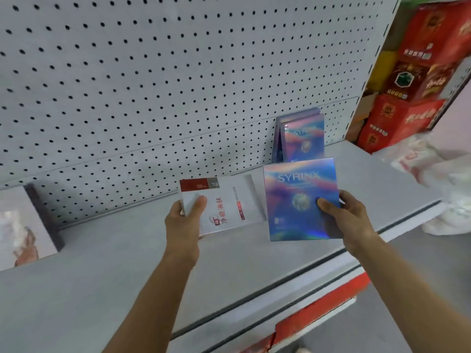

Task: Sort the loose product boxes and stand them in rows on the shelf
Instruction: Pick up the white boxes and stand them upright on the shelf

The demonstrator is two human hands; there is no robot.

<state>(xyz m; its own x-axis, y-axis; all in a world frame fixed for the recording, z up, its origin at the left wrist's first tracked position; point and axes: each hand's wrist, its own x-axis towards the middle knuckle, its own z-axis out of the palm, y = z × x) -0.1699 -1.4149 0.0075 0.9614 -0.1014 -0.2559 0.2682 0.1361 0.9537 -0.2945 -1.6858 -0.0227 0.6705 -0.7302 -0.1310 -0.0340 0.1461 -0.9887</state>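
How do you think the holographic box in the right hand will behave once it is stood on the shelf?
The holographic box looks thin and flat, so it may tip easily. Its glossy face suggests it could slip in the right hand. Leaning it against the standing holographic boxes would probably steady it.

On the shelf [127,263], SYRINX boxes [300,135] stand at the back right against the pegboard [153,85]. One SYRINX box [300,200] is held before them, a white box [224,205] to its left. A picture box [23,228] stands far left.
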